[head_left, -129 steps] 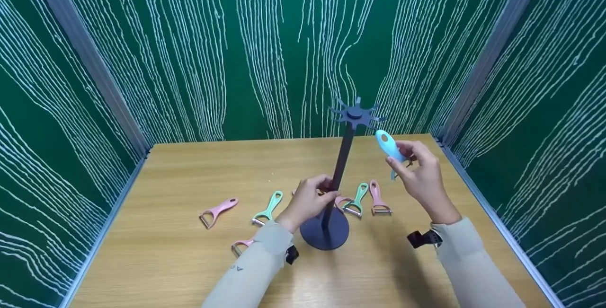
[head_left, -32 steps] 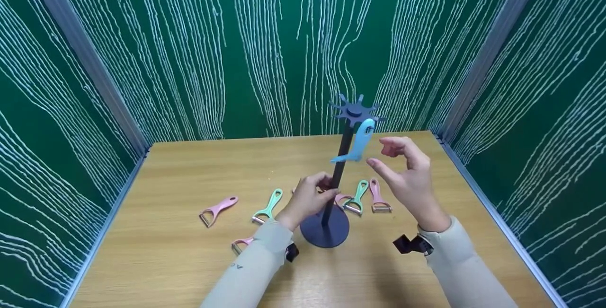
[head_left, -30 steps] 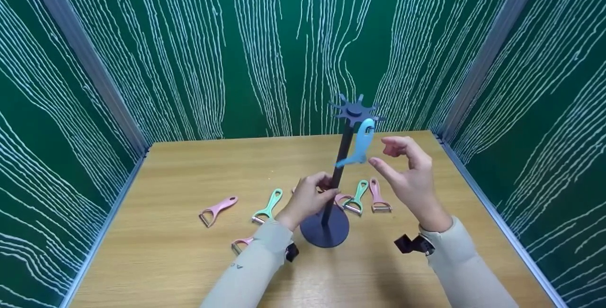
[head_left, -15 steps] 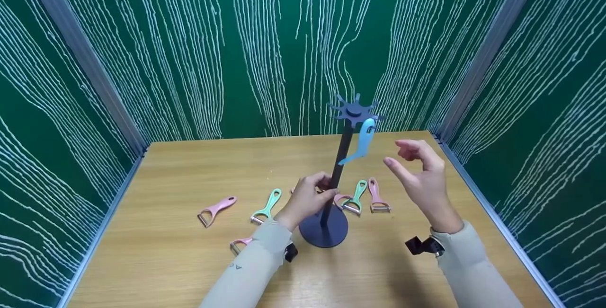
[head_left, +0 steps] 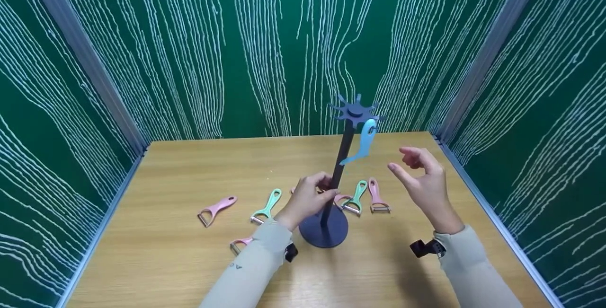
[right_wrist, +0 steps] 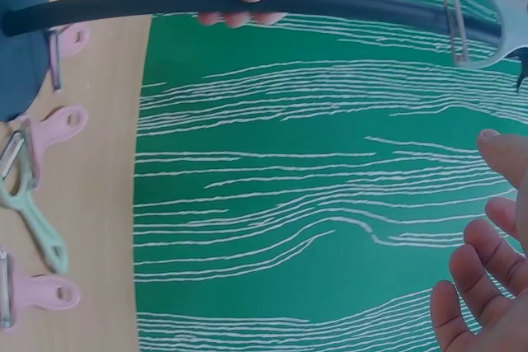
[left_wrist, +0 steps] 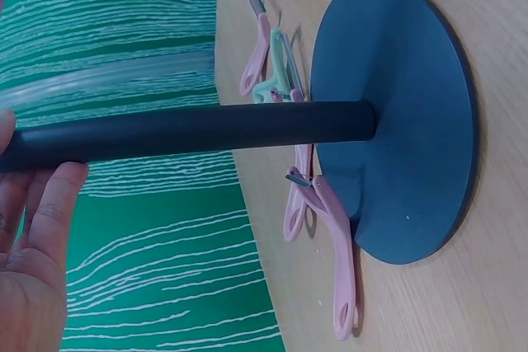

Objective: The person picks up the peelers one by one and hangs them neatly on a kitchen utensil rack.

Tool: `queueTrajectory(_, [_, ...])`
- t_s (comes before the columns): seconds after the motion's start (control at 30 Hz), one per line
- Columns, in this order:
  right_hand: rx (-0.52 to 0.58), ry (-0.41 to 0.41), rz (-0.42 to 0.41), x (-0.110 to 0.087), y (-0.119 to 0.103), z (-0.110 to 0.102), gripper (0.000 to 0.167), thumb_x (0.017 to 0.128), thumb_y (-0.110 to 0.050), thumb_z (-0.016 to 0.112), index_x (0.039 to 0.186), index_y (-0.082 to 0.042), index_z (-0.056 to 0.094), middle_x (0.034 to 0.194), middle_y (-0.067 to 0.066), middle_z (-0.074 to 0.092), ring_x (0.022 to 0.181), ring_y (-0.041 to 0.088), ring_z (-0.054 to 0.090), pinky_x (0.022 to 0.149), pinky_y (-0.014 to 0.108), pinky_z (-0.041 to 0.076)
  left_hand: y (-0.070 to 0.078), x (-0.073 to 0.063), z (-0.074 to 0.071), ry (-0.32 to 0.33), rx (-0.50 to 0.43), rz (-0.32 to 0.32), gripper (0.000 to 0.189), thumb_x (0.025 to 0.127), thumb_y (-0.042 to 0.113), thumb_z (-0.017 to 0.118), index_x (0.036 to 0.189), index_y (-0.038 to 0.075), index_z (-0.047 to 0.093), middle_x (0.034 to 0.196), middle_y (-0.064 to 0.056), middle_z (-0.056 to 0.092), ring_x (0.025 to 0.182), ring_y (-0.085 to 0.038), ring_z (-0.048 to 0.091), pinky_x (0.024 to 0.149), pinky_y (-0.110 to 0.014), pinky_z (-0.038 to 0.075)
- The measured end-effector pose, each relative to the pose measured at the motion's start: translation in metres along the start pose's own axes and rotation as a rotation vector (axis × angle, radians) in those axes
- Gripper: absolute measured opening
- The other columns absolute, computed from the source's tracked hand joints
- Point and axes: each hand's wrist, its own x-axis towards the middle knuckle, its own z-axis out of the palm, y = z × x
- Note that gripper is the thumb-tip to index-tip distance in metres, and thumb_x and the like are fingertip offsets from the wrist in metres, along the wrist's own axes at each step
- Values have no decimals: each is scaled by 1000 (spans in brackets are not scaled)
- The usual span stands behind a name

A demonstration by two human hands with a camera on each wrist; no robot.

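Note:
A black stand [head_left: 345, 149] with a round base and a star-shaped ring of hooks [head_left: 355, 110] stands on the table, its pole tilted slightly in the head view. My left hand [head_left: 307, 202] grips the pole low down, thumb and fingers around it. From a front-right hook a light-blue peeler [head_left: 366, 140] hangs by the hole in its handle, its head pointing toward the pole. My right hand [head_left: 428, 187] is to the right of the peeler, apart from it, thumb and fingers spread with nothing between them. In the right wrist view the peeler's head [right_wrist: 458, 26] overlaps the pole.
On the wooden table [head_left: 180, 166] lie several peelers. A pink peeler [head_left: 217, 210] and a green peeler [head_left: 269, 205] are left of the stand. Another green peeler [head_left: 357, 197] and a pink peeler [head_left: 377, 196] lie right of it. Green walls with white lines surround the table.
The blue peeler, held in my right hand at first, now hangs on a hook and has stopped swinging much. My right hand has let go and drawn back rightward. My left hand stays on the pole.

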Motion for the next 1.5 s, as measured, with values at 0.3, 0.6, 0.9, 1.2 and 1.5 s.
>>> queueTrajectory(0.3, [-37,-43,84,-4,21,4,40,90,-3,88,126,2,73,103,16,70,95,14,58,89,11,45,1,1,-1,-9,-22,0,11,103,12,75,113,7,76,107,-7,79,96,-10,71,82,-25,60])
queueTrajectory(0.6, [-78,-121,188,-8,43,8,42,94,-10,86,132,0,71,108,17,70,97,8,55,89,14,45,-1,1,-1,-10,-17,-3,11,104,14,75,115,11,76,109,-4,79,99,-11,71,88,-30,63])
queueTrajectory(0.9, [-130,-255,285,-13,65,15,48,100,-19,82,140,1,65,120,22,68,111,34,62,96,33,49,-2,0,-1,-7,-1,-1,10,103,12,75,114,10,76,107,-4,78,97,-11,70,85,-27,61])
queueTrajectory(1.2, [-142,-301,290,-18,87,27,47,98,-16,83,137,5,66,119,24,68,108,35,63,96,49,52,-3,1,-1,1,-9,29,13,103,10,75,114,5,76,106,-8,79,95,-12,71,88,-38,63])
queueTrajectory(1.5, [-166,-348,310,-27,106,38,49,98,-16,83,140,3,65,122,24,69,110,38,64,93,43,53,-2,1,-1,-1,3,22,11,102,10,76,113,8,76,106,-6,79,95,-8,70,89,-36,62])
